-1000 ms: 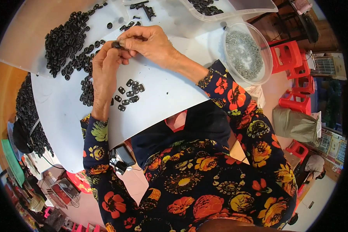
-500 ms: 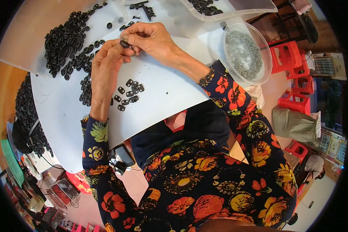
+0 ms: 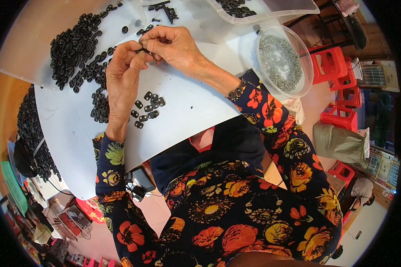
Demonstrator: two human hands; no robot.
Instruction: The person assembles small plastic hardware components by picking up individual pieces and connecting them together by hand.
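My left hand (image 3: 121, 73) and my right hand (image 3: 178, 48) meet above the far part of the white table (image 3: 187, 93). Between their pinched fingertips is a small black plastic piece (image 3: 143, 50), mostly covered by the fingers; it resembles a cord lock. Right of my left wrist lies a loose group of small black pieces with holes (image 3: 153, 99). Another cluster of black pieces (image 3: 100, 108) sits close on the left of that wrist. Beyond it spreads a large heap of black oval parts (image 3: 71, 53).
At right stands a round clear tub (image 3: 309, 66) holding many tiny silver parts, seemingly springs (image 3: 276, 58). A clear bin (image 3: 254, 18) with black parts is at the back. More black parts (image 3: 33, 133) lie beyond the table's left edge. Red stools (image 3: 327, 64) stand at right.
My left fingers have shifted around the black piece, which is now more covered. The left hand has moved slightly; the right hand stays almost in place.
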